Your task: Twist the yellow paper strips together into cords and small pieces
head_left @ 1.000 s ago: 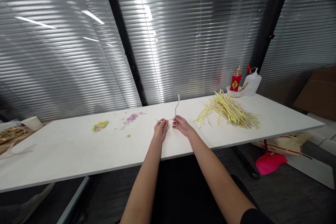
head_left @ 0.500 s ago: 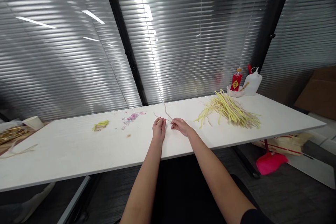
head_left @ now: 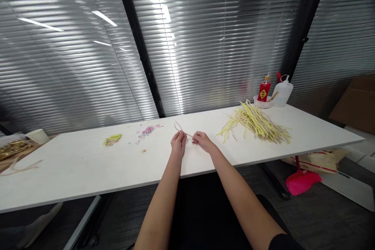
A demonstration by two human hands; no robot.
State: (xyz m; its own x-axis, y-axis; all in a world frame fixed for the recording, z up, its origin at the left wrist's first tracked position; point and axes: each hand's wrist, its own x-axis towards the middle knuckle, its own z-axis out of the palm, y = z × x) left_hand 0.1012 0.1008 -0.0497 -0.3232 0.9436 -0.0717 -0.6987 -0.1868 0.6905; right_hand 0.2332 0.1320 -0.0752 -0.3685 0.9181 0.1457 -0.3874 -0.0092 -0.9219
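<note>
A thin, pale tan stalk (head_left: 188, 134) stretches between my two hands over the white table (head_left: 88, 168). My left hand (head_left: 178, 141) pinches it, and two thin ends rise above those fingers. The fingers of my right hand (head_left: 201, 141) are closed on its other end, a short gap away. To the right of my hands lies a loose pile of long yellow and tan stalks (head_left: 254, 123). On the left is a small bundle of short yellow-green pieces (head_left: 112, 140). Between that bundle and my hands are scattered small pink and purple rubber bands (head_left: 148, 130).
At the back right, a red bottle (head_left: 264, 90) stands in a shallow bowl (head_left: 259, 104) beside a white squeeze bottle (head_left: 283, 93). A paper cup (head_left: 38, 136) is at the far left, near loose strands (head_left: 25, 168). Blinds (head_left: 199, 47) rise behind the table.
The long stalk end that stood up between my hands is gone from there. A straight length now spans them, with ends above my left hand. My hands have barely shifted.
</note>
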